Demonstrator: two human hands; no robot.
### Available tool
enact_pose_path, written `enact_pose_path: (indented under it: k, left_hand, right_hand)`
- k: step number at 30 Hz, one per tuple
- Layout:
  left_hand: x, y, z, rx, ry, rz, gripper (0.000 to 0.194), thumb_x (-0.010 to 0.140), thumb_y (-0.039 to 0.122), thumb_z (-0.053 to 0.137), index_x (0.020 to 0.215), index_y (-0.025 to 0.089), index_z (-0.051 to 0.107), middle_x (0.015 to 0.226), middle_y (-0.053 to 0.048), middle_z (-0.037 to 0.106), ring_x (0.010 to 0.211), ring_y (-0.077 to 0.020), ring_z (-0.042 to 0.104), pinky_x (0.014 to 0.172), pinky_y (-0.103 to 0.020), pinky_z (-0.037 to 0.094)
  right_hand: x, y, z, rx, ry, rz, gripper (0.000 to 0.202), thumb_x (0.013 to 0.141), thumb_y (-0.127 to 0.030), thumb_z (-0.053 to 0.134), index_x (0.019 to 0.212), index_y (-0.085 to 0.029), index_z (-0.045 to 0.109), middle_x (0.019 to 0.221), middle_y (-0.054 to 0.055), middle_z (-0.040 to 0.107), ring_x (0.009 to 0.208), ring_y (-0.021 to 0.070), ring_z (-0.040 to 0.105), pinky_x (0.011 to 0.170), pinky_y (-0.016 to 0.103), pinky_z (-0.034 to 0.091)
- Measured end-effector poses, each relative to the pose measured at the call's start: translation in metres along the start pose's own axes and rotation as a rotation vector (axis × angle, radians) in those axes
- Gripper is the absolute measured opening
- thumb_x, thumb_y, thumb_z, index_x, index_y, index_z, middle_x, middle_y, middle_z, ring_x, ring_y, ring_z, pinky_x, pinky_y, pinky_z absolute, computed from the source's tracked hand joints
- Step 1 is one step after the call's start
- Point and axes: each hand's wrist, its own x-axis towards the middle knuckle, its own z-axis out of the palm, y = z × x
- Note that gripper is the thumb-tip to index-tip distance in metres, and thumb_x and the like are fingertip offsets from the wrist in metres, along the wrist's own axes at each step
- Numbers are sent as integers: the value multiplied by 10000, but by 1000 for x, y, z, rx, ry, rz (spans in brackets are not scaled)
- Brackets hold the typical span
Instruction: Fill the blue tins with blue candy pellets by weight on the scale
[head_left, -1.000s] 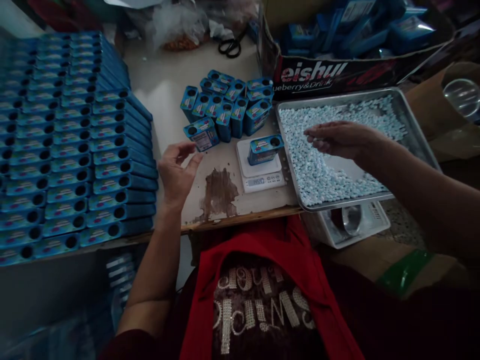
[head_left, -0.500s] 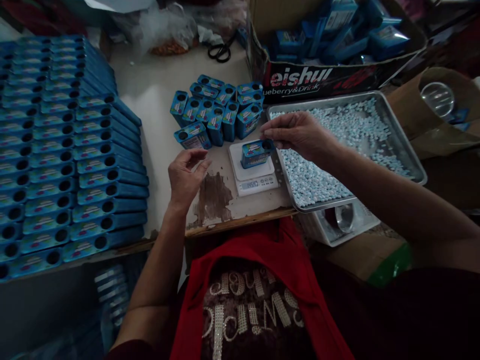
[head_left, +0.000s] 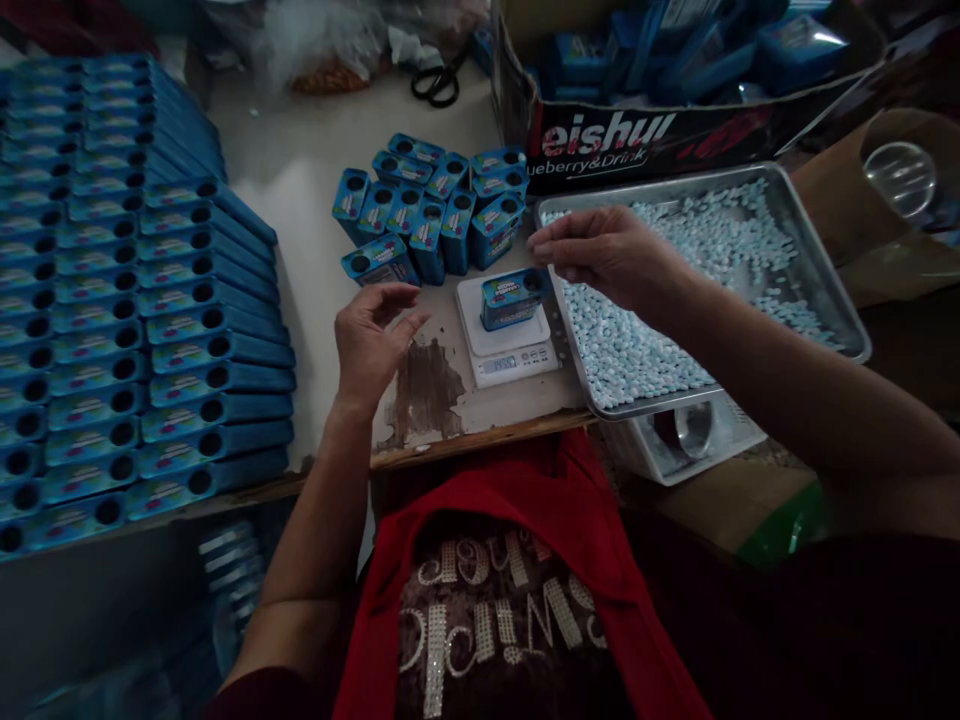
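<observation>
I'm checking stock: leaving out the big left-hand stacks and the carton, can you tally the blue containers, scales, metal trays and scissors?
White digital scale: 1
Blue printed container on it: 1
Blue printed containers clustered behind it: 12
Silver metal tray: 1
Black-handled scissors: 1
Total: 16

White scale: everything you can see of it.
The scale is white, plastic by its look, with a platform and, along its near side, a display too blurred to read and small buttons. It lies flat on the table, left of the metal tray. One blue box stands on the platform; the left hand and right hand don't touch the scale.
</observation>
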Motion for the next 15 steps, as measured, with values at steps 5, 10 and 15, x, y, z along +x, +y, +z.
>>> enact_pose_path:
  k: [5,10,15]
  left_hand:
    - [4,8,-6,0,14,52,295,874,371,985,1102,245,846,1110,-50,866,1044,-250,841,1030,-405,736]
    - [9,30,3,-34,-91,87,322,949,472,1007,1157,280,854,1159,-39,856,1113,-274,851,1095,-449,730]
    - [13,48,12,48,-220,102,476,880,430,1085,1259,276,841,1277,-59,852,1263,-330,826,1200,-523,690]
  right_hand:
    - [-2,3,-33,-17,33,104,221,1012,-297,984,934,-223,790,763,-6,712,587,94,570,534,213,482]
    - [1,-2,-46,-120,-30,147,235,917,-195,1051,921,-221,818,742,4,719,626,121,632,552,233,535]
    - [3,-30,-28,-319,-186,7,114,1009,-153,945,940,-237,911,729,7,730,643,96,610,585,232,465]
